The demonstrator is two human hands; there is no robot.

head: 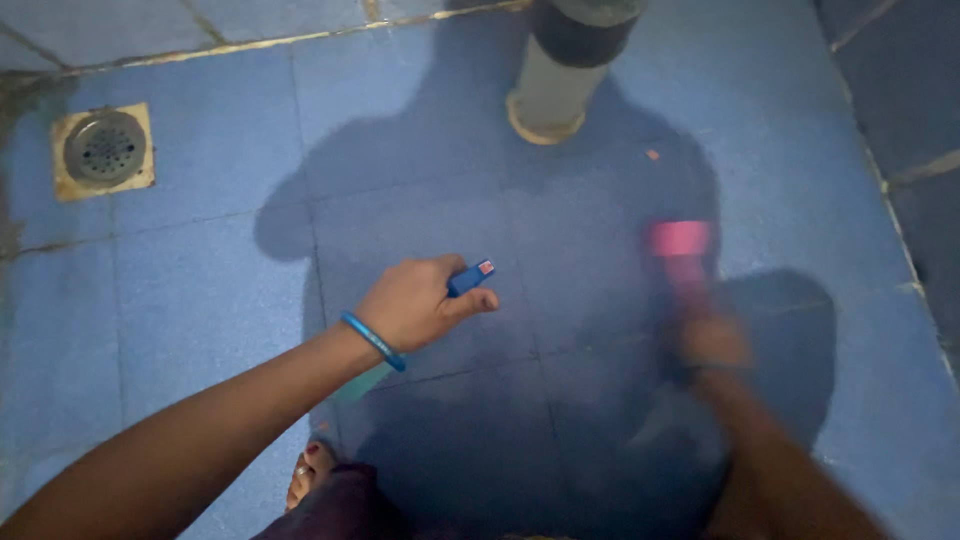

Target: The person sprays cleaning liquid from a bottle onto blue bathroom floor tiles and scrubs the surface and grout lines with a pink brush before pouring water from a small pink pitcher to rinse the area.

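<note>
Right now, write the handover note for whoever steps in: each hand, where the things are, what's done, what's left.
Left hand: closed on a small blue object with a red-and-white tip, held over the blue tiled floor; blue bangle on the wrist.
Right hand: blurred, gripping a pink object; its kind cannot be told.
Nearby: floor drain at upper left, grey pipe standing at the top.
Done: both things are in hand.
Left: nothing has been set down.
</note>
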